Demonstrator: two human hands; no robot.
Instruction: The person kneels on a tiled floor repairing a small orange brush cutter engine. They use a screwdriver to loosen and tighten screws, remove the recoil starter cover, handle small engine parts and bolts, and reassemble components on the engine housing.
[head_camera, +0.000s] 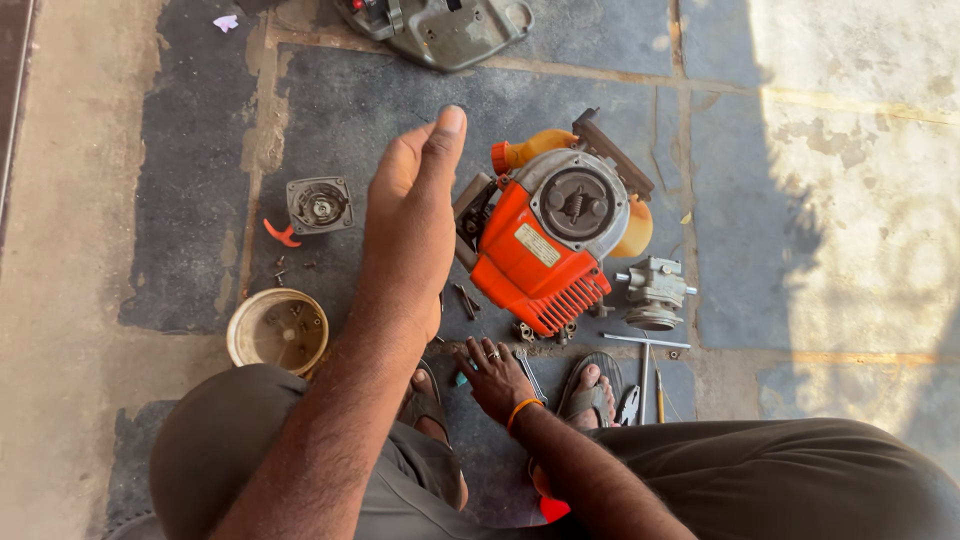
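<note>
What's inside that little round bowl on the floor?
The cream bowl holds a few small dark metal bits, probably screws, on a dusty bottom. Its near part is hidden behind the person's knee.

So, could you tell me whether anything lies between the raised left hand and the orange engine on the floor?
Nothing visible does. The left hand is lifted beside the orange engine, with only bare floor showing in the gap between them.

I noted a round cream bowl (278, 331) with small parts on the paved floor (820, 200) beside my knee. A square grey housing (320, 204) lay beyond it, an orange clip (281, 235) just beside. A grey cover (440, 30) sat at the far edge. A grey carburettor (654, 292) stood right of centre.
</note>
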